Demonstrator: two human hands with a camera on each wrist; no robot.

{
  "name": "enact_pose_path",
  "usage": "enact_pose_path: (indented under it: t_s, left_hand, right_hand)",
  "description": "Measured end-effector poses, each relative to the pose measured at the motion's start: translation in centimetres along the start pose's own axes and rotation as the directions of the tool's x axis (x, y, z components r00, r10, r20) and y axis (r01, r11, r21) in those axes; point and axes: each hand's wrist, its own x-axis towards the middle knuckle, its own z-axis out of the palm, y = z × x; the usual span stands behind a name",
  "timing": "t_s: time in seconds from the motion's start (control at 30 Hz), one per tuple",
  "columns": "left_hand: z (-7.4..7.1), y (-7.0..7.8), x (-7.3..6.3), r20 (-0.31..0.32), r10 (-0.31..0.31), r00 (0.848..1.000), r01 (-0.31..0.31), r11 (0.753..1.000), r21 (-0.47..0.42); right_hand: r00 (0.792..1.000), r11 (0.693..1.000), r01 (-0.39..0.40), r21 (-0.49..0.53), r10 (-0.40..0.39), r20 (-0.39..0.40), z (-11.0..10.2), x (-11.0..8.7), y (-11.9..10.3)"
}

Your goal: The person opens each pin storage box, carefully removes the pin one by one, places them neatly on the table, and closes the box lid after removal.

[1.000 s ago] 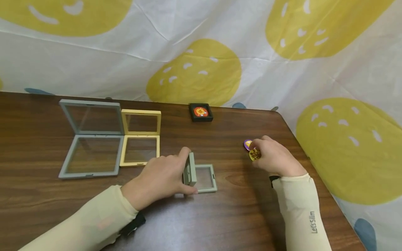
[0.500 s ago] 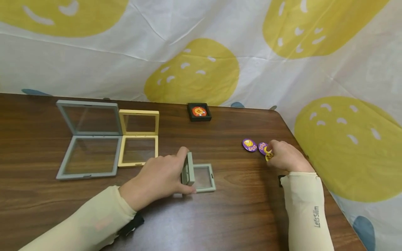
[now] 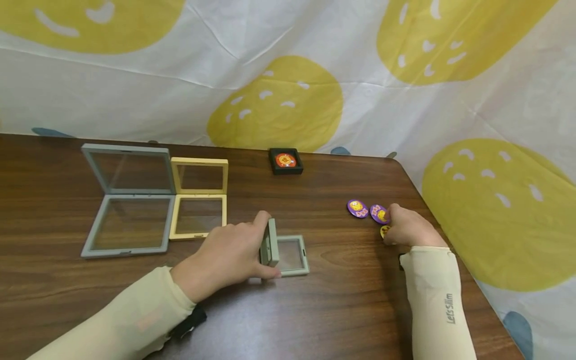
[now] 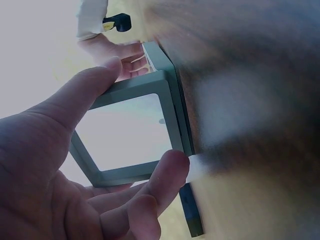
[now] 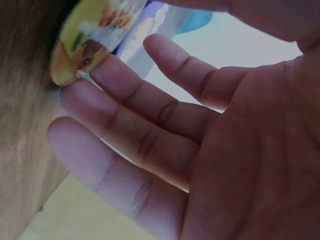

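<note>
Our right grip point(image 3: 411, 227) seems to pinch a small round badge with a glossy yellow printed face point(image 3: 384, 232) at its rim; its fingers hide part of it, and the right wrist view shows it tilted at the fingertips. Just beside those fingertips lies a flat round purple badge with a yellow picture point(image 3: 379, 214), and to its left, a little farther from the right grip, is a second shiny purple round badge point(image 3: 357, 208). Our left grip point(image 3: 227, 255) grasps the raised half of a hinged sage-green square case with clear panes point(image 3: 271, 242), thumb on one side of the frame and fingers on the opposite side; the other half lies flat on the dark wood-grain worktop point(image 3: 315, 320), just right of that grip. We take the step in hand to be picking out one badge while the case is held unfolded; the next move, we judge, calls for a secure hold on the slick rim and a steady left grip. Ahead and left of the left grip are a pale-yellow hinged square frame point(image 3: 200, 161) and a larger grey-blue hinged frame point(image 3: 103, 254), both unfolded, smooth-edged and see-through. Farther ahead, between our grips, sits a square black case point(image 3: 288, 171) bearing a red-orange disc point(image 3: 285, 160), before a creased white cloth with yellow rounds point(image 3: 315, 30).
</note>
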Motion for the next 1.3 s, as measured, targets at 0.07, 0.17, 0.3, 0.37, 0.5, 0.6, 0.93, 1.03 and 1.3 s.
enact_pose_path:
  t_s: [0.07, 0.17, 0.3, 0.37, 0.5, 0.6, 0.93, 1.03, 1.3]
  left_hand:
    - [0.0, -0.1, 0.0, -0.001, -0.001, 1.000, 0.001, 1.000, 0.002]
    - [0.0, -0.1, -0.1, -0.003, 0.000, 1.000, 0.000, 1.000, -0.004]
    - [0.1, 0.0, 0.0, -0.004, 0.003, 1.000, -0.004, 1.000, -0.013]
    - [0.1, -0.1, 0.0, -0.003, 0.004, 1.000, -0.004, 1.000, -0.011]
    - [0.1, -0.1, 0.0, -0.008, 0.003, 1.000, -0.003, 1.000, -0.005]
    - [0.2, -0.1, 0.0, -0.007, 0.003, 1.000, -0.003, 1.000, -0.006]
    - [0.2, -0.1, 0.1, -0.030, 0.019, 0.999, -0.019, 1.000, 0.000]
    - [0.2, 0.0, 0.1, -0.032, 0.026, 0.999, -0.026, 1.000, -0.004]
    - [0.1, -0.1, 0.0, -0.012, 0.018, 1.000, -0.018, 1.000, 0.013]
  right_hand:
    - [1.000, 1.000, -0.004, 0.004, 0.004, 0.002, 0.0, 0.1, 0.0]
    - [1.000, 1.000, -0.005, 0.015, 0.005, -0.002, -0.1, 0.0, 0.2]
    - [0.997, 0.999, 0.043, -0.023, -0.044, -0.060, -0.6, -0.5, -0.3]
    - [0.988, 0.994, 0.098, -0.057, -0.104, -0.111, -0.5, -0.7, -1.4]
    - [0.936, 0.950, 0.296, -0.099, -0.309, -0.167, 0.4, -1.0, -5.1]
    - [0.853, 0.865, 0.487, -0.119, -0.501, -0.145, 1.6, -1.5, -8.2]
    - [0.688, 0.681, 0.717, -0.149, -0.725, 0.001, 3.9, -2.7, -12.5]
    - [0.699, 0.690, 0.708, -0.152, -0.715, 0.013, 3.9, -2.9, -12.5]
    - [0.710, 0.697, 0.701, -0.155, -0.702, 0.051, 3.7, -2.9, -12.4]
